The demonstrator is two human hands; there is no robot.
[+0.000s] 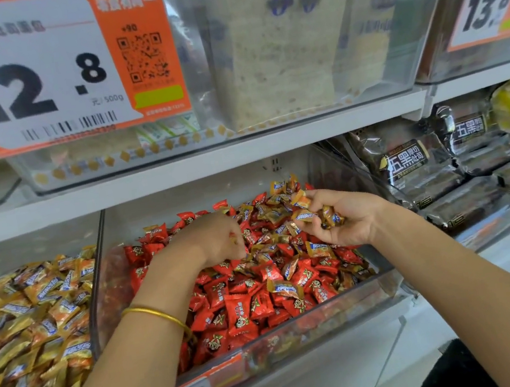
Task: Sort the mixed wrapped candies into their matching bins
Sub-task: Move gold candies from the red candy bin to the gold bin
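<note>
Over the clear plastic middle bin (299, 331) of red wrapped candies (241, 313), the picking-out step is on: the right hand (345, 216), palm up, cups a clutch of gold-orange wrapped candies (315, 214), while the left hand (217, 238), fingers curled down, digs among strays. Next, likely carry them to the gold-filled left bin (29, 323).

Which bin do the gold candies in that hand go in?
Find the big 12.8 sign. Below it sits the middle bin, where the right hand holds gold candies. Theirs is the left bin, all gold wrappers, no red ones.
</note>
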